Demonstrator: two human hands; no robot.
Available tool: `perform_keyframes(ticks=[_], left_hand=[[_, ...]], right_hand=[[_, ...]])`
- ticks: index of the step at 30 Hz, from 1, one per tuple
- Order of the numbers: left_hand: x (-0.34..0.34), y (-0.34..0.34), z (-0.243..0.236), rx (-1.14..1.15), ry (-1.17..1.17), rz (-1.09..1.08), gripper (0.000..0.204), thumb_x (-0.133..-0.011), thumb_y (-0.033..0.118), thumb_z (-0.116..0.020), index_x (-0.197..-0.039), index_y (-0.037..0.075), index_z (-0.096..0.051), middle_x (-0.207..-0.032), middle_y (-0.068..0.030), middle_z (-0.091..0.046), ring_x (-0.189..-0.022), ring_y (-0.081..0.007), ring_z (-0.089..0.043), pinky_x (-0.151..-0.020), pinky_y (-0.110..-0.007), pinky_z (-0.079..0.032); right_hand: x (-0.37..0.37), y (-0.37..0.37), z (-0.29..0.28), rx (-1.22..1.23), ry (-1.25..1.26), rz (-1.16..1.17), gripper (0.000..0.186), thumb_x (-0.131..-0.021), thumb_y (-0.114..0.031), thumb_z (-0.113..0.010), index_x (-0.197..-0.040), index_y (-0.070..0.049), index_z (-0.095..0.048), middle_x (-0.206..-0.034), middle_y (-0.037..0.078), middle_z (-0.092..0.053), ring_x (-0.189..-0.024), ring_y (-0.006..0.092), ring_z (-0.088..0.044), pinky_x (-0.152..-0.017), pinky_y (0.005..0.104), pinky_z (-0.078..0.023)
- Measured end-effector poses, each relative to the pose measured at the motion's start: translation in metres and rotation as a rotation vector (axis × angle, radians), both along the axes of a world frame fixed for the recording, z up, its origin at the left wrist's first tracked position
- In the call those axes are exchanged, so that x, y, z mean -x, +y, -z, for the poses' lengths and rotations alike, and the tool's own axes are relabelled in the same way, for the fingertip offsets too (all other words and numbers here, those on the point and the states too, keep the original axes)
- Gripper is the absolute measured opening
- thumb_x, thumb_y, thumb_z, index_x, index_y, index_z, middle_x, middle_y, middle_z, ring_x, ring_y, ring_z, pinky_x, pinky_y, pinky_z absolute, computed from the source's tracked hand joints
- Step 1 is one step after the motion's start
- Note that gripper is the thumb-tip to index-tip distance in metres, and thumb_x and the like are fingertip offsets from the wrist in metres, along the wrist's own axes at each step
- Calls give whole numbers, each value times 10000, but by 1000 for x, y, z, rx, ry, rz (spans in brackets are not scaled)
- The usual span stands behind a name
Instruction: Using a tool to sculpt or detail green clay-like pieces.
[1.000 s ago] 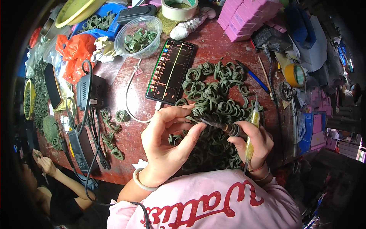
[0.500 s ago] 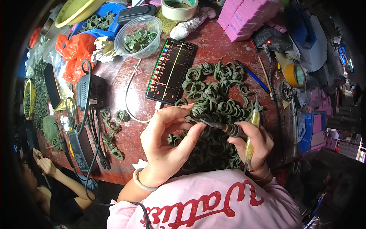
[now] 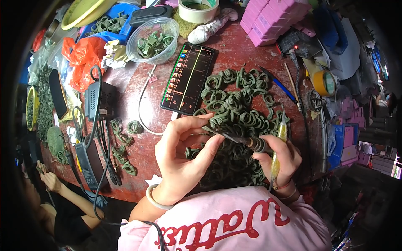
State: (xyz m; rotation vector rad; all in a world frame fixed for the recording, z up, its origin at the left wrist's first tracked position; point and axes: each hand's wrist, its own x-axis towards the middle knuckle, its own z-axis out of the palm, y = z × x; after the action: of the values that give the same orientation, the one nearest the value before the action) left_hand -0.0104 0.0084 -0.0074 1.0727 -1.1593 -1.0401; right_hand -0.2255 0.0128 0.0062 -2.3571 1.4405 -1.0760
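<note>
My left hand [image 3: 180, 152] is curled, its thumb and fingers closed around a small green ring [image 3: 210, 130] that the fingertips mostly hide. In my right hand [image 3: 282, 161] is a heated wax pen [image 3: 258, 144] with a black ribbed grip and a thin metal tip, which points left at the ring beside my left thumb. A slim tool with a clear yellow handle [image 3: 277, 157] is also held in the right hand, tilted upright between the fingers. Beneath and beyond both hands spreads a heap of green wax-like rings [image 3: 234, 100].
A phone [image 3: 188, 79] with a white cable lies beyond my left hand. Farther back stand a clear tub of rings [image 3: 153, 39] and pink blocks [image 3: 272, 19]. Blue-handled tweezers [image 3: 278, 83] lie at the right. A black box with cables [image 3: 99, 100] stands left; another person's hand [image 3: 52, 183] shows lower left.
The right hand has shifted very slightly to the right with its tools. The left hand has stayed nearly in place, still pinching.
</note>
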Motion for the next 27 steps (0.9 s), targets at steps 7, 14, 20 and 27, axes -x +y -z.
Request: perform_keyframes(ticks=[7,14,20,27], left_hand=[[-2,-4,-2,-226,443,198,365,-855,-119,-646,-1168,-22,-486,-1280,-204,-562,-1141,-182,-586,-901,-269,-557],[-2,-6,-1,-179,414,230,354,-867,-136,-616,-1172,-13,-487,-1315,-218,-542,-1187,-199,-567,-942,-282,-537],[-2,-3,-3,-232,454,257,350,-867,-139,-614,-1168,-13,-488,-1314,-226,-545,-1158,-200,-589,-953,-290,-531],[-2,-4,-2,-219,458,265,344,-871,-140,-608,-1167,-14,-486,-1312,-220,-546,-1146,-195,-595,-949,-289,-532]], right_hand=[[4,-1,2,38,-71,-31,414,-799,-298,-806,-1043,-6,-642,-798,55,-674,-619,207,-645,-540,310,-515],[3,-1,1,25,-69,-31,411,-793,-293,-811,-1036,-8,-643,-789,64,-671,-616,217,-650,-542,312,-517],[1,2,3,-24,-105,24,418,-852,-381,-742,-993,4,-658,-768,74,-674,-654,206,-666,-616,303,-520],[3,1,3,-53,-130,27,410,-801,-279,-803,-1042,6,-634,-886,93,-700,-695,237,-666,-623,330,-533]])
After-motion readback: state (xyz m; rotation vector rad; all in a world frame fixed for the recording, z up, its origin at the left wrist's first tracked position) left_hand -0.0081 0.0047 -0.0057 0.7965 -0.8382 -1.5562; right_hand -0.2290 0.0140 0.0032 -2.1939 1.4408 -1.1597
